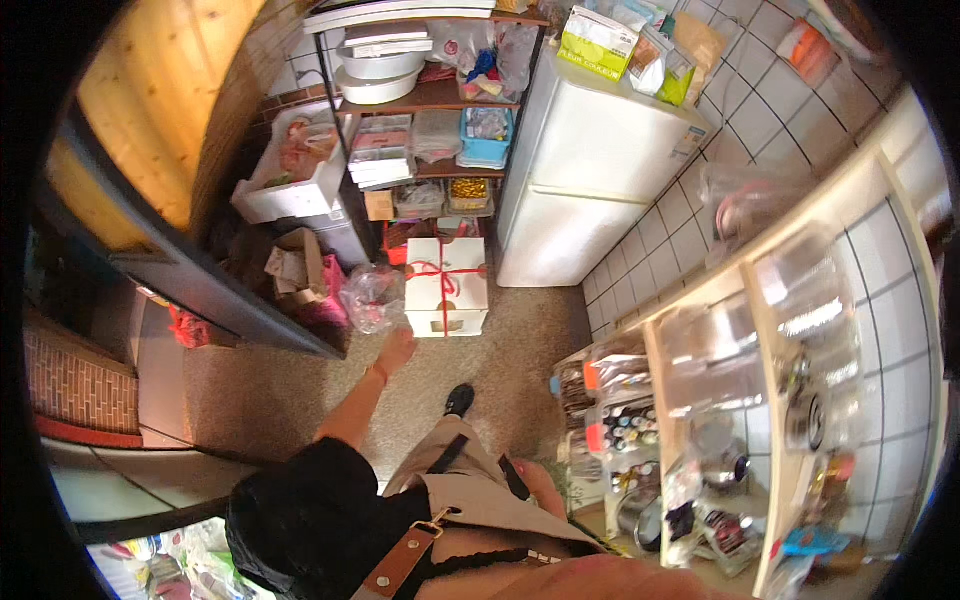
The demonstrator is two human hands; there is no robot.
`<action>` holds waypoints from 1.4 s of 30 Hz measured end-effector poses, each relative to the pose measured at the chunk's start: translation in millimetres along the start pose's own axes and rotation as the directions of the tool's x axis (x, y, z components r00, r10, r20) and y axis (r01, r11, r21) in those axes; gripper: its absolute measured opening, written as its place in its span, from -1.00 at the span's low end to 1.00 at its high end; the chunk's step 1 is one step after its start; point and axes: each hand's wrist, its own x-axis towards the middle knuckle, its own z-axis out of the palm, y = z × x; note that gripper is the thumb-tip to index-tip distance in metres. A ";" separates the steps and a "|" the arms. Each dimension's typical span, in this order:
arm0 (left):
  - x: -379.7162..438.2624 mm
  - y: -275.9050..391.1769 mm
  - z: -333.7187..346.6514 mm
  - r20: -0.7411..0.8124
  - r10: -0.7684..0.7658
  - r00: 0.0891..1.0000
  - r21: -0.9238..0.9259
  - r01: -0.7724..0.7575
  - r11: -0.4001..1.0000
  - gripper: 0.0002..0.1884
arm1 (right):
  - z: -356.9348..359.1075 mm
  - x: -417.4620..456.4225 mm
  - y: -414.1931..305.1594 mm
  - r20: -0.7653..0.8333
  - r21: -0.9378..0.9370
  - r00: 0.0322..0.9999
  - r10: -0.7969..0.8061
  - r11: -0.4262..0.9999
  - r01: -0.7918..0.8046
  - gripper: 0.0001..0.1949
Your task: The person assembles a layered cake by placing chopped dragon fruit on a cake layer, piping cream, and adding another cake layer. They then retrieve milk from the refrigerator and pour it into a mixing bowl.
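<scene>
My left hand (397, 349) reaches forward, a red band around its wrist. It is at the near left corner of a white cardboard box (459, 322) tied with red ribbon in a bow. Whether the fingers touch the box is unclear. Beside the box on the left lies a clear plastic bag (373, 298). My right hand (538, 480) is low by my thigh, next to a dark strap-like strip (514, 480). Its fingers are partly hidden, and I cannot tell whether it grips the strip. A beige apron (495, 510) covers my front.
A white refrigerator (585, 150) stands behind the box, next to a storage rack (442, 97) with tubs. Wooden shelves (656, 360) holding bottles and metalware line the right. At left are a dark-edged door (217, 255), a foam crate (289, 199) and an open carton (300, 262).
</scene>
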 end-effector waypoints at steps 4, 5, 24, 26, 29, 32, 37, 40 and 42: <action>218.3 65.9 31.0 0.052 0.219 0.974 0.095 -0.223 0.970 -0.63 | -108.4 13.8 -60.9 -0.292 0.199 0.956 0.005 0.978 0.056 -0.67; 266.1 154.5 71.7 0.103 0.061 0.993 -0.145 -0.046 0.988 -0.51 | -121.2 8.2 -46.6 -0.349 0.277 0.930 0.116 0.961 -0.016 -0.67; 495.3 274.8 123.6 -0.150 0.201 0.968 0.052 -0.195 0.979 -0.46 | -451.4 165.8 -150.8 -0.436 0.224 0.878 -0.197 0.921 0.317 -0.43; 435.8 287.9 138.7 0.001 0.181 0.983 -0.155 -0.179 0.972 -0.54 | -479.7 184.7 -160.1 -0.642 0.282 0.758 -0.115 0.884 0.373 -0.21; 410.6 253.6 158.2 0.225 0.096 0.970 -0.397 0.001 0.918 -0.61 | -504.9 203.2 -191.5 -0.816 0.401 0.577 0.028 0.746 0.531 0.02; 448.3 263.3 172.4 0.194 0.121 0.973 -0.454 -0.021 0.891 -0.62 | -490.8 218.8 -181.1 -0.906 0.389 0.388 0.168 0.692 0.608 0.01; 568.0 333.5 191.9 -0.381 0.236 0.894 0.001 -0.255 0.967 -0.32 | -494.7 208.8 -156.4 -0.914 0.402 0.192 0.357 0.744 0.534 -0.11; 619.5 382.7 195.4 -0.418 0.131 0.899 -0.053 -0.168 0.984 -0.24 | -494.6 199.0 -150.2 -0.928 0.372 0.185 0.322 0.788 0.490 -0.16; 654.4 375.9 200.6 -0.470 0.129 0.873 0.048 -0.120 0.992 -0.37 | -494.8 202.9 -153.6 -0.946 0.323 0.172 0.274 0.839 0.439 -0.16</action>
